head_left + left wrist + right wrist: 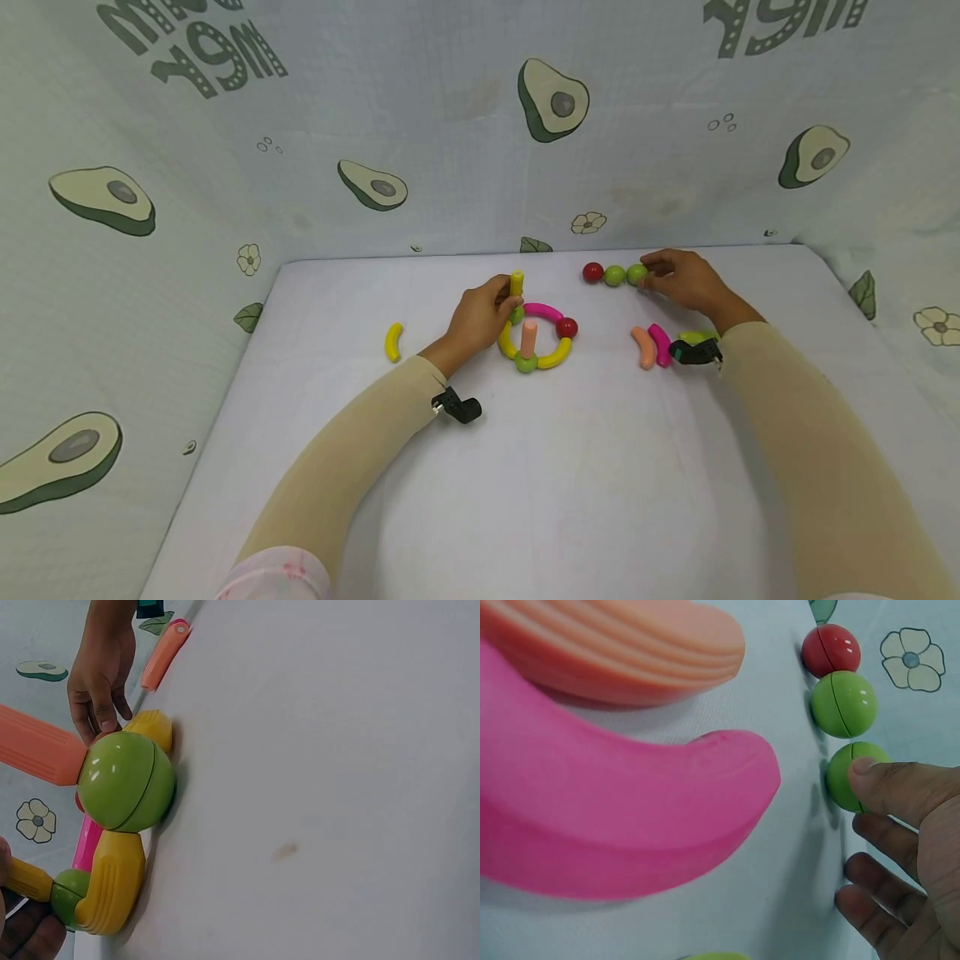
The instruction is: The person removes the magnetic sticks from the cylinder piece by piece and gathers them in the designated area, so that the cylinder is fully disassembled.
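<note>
My left hand (480, 317) pinches an upright yellow rod (517, 283), whose lower end meets a green ball (518, 314) on a ring of curved pieces and balls. That ring combines yellow curved pieces (555, 354), a magenta curved piece (543, 312), a red ball (567, 327) and another green ball (124, 780) at the front. From the front ball an orange rod (528, 340) stands up. At the back right, my right hand (684, 279) holds the end green ball (847, 780) between thumb and fingers. A second green ball (844, 703) and a red ball (831, 651) line up beside it.
A loose yellow curved piece (393, 342) lies left of the ring. Orange (643, 347) and magenta (660, 345) curved pieces lie side by side at the right, near a yellow-green piece (696, 337) partly hidden by the right wrist camera. A printed cloth wall (450, 125) rises behind the table.
</note>
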Tool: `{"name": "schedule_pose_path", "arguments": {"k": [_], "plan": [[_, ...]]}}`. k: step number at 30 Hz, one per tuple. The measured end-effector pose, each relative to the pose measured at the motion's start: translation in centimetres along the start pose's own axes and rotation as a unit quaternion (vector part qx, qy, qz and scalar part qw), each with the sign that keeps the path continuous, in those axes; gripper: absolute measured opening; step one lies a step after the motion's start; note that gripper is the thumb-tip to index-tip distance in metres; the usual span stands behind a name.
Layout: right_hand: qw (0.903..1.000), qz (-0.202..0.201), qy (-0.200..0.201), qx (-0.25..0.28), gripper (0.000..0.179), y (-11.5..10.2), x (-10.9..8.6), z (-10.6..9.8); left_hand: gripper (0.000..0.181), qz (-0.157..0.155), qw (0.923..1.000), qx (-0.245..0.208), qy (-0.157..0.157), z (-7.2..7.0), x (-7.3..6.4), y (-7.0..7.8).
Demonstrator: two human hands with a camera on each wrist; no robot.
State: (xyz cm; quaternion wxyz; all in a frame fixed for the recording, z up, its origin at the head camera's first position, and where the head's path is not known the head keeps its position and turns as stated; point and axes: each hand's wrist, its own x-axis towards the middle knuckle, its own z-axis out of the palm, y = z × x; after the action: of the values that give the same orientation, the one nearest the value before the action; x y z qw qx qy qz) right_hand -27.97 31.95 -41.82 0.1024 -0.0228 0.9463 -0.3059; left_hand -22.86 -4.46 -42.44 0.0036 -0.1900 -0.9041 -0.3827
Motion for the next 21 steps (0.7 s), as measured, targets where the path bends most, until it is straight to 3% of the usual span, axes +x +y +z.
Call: {"name": "schedule_pose_path", "arguments": {"k": [13,21], "plan": [[0.9996,0.004,0.027,0.002,0.062,-2.3,-1.7,-0.9,0.039,-0.009,0.9999,-0.012,-0.004,0.0,0.1,-0.1],[0.9975,-0.042,0.053,0.022,0.057,-4.8,-3.4,-0.2,0.047,-0.007,0.9993,-0.036,-0.002,-0.4,-0.3,-0.5]]}}
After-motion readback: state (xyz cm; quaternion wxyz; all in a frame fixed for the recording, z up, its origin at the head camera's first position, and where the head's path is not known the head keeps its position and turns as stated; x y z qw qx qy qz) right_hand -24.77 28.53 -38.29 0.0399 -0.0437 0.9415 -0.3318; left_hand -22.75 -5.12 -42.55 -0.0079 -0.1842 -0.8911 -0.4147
